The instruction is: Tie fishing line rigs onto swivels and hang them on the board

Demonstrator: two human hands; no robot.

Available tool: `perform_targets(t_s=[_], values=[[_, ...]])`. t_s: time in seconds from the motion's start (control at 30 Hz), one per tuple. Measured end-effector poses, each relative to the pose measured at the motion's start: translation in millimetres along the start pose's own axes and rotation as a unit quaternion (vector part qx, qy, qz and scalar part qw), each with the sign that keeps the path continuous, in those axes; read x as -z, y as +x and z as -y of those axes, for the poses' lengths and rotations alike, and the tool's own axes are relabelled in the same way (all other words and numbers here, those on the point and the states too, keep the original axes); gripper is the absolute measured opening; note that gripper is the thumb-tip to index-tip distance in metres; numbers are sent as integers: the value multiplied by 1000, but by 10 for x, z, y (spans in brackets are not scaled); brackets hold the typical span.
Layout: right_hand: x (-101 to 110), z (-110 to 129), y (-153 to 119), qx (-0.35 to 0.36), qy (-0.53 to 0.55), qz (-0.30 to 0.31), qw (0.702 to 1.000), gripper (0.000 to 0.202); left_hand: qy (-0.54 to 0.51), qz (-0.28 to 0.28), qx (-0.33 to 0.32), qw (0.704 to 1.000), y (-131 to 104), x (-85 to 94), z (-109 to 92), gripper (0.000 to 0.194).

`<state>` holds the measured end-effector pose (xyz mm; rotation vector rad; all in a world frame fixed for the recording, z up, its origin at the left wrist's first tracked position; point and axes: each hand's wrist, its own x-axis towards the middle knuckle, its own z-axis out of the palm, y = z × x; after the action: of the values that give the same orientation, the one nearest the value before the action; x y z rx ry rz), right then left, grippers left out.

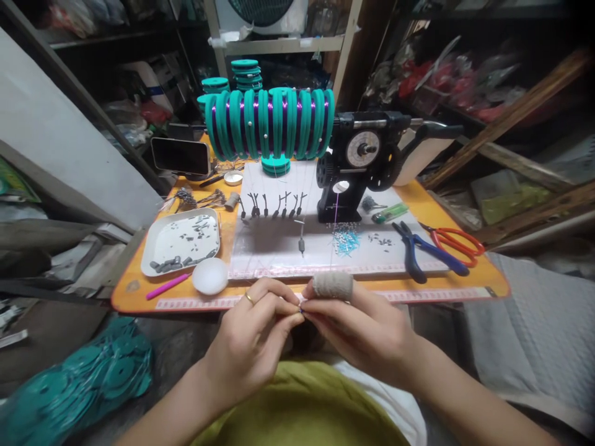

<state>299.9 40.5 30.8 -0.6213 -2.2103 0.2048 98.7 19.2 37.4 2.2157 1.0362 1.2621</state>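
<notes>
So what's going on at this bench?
A person's left hand and right hand meet at the front edge of the table, fingertips pinching something tiny, too small to make out. The right hand has a grey wrap on a finger. Beyond them, a row of teal spools sits beside a black winding device; pliers lie to the right.

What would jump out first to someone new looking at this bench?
Probably the row of teal spools wound with purple thread, above the white board and left of the black hand-cranked machine. Next, the blue-handled pliers and orange-handled scissors at the right. Front and centre, the left hand and right hand meet fingertip to fingertip.
</notes>
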Motion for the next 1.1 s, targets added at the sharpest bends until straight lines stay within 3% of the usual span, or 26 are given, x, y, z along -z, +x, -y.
perform_targets(t_s=[0.2, 0.33, 0.47, 0.53, 0.6, 0.7, 0.73, 0.77, 0.83, 0.93, 1.0, 1.1], values=[[-7, -30, -20, -4, 32, -1, 999, 13, -113, 93, 118, 982, 91, 70, 1, 13], [-15, -11, -11, -29, 42, -8, 999, 6, -159, 118, 155, 968, 145, 84, -12, 13], [-45, 40, 1, -16, -19, -38, 999, 8, -230, 111, 196, 947, 184, 38, -16, 14], [-73, 62, 2, -18, -48, -72, 996, 12, -289, 64, 230, 927, 178, -22, -17, 4], [-102, 74, 2, -38, -61, -107, 992, 16, -311, -21, 247, 918, 144, -105, -14, 11], [-119, 86, 0, -77, -78, -150, 983, 17, -201, -211, 190, 937, 49, -250, 1, 21], [-116, 92, -1, -87, -86, -159, 980, 16, -175, -266, 174, 932, 13, -296, 4, 19], [-109, 101, -3, -94, -94, -165, 977, 14, -182, -294, 183, 920, -21, -340, 0, 14], [-93, 123, -9, -96, -106, -171, 975, 12, -291, -264, 282, 875, -69, -412, -28, 8], [-78, 155, -22, -81, -104, -174, 976, 12, -491, -130, 439, 741, -64, -469, -105, 26], [-76, 163, -29, -78, -82, -167, 979, 13, -567, -111, 470, 667, -13, -468, -141, 28], [-76, 155, -28, -90, -33, -142, 985, 11, -614, -121, 473, 619, 71, -434, -135, 24]])
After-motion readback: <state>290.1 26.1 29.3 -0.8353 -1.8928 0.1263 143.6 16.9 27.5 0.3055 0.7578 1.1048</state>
